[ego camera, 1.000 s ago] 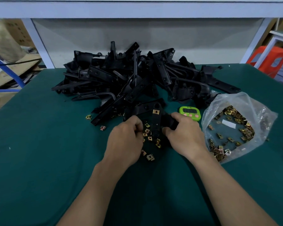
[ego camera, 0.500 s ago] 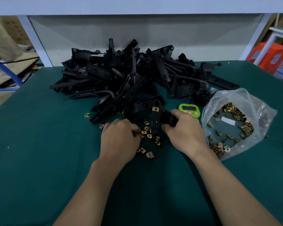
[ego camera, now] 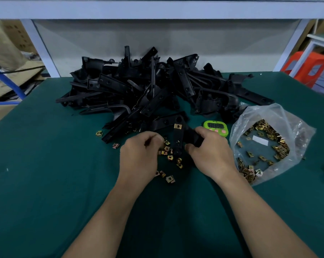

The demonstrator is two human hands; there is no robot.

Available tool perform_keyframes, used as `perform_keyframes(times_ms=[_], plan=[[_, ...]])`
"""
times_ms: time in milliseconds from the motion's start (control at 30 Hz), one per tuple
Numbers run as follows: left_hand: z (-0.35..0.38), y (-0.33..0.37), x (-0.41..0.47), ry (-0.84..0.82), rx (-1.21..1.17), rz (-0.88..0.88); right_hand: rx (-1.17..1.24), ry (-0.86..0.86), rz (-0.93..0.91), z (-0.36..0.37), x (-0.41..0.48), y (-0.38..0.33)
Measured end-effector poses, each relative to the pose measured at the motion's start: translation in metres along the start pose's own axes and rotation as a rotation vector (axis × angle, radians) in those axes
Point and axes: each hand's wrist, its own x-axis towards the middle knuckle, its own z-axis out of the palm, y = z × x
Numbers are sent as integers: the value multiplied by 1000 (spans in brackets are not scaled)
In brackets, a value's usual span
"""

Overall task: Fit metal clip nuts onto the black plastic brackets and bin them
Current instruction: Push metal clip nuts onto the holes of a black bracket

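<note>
Brass-coloured loose clip nuts lie partly hidden beneath the left hand; its fingers curl, but a pinched nut cannot be confirmed. The black bracket lies between both hands, long axis pointing away from the person, fitted nut at far end. The right hand grips it.
</note>
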Motion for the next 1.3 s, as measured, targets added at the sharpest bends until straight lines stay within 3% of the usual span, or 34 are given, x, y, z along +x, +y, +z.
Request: perform_keyframes(times_ms=[100,267,833,1300], plan=[[-6,7,0,-91,-386,-199,9,0,0,1,0,0],[-11,9,0,-167,-661,-265,36,3,-14,1,1,0],[-12,10,2,-293,-771,-276,171,-13,-66,2,2,0],[-14,12,-3,-337,-518,-248,268,-42,-102,1,0,-3]])
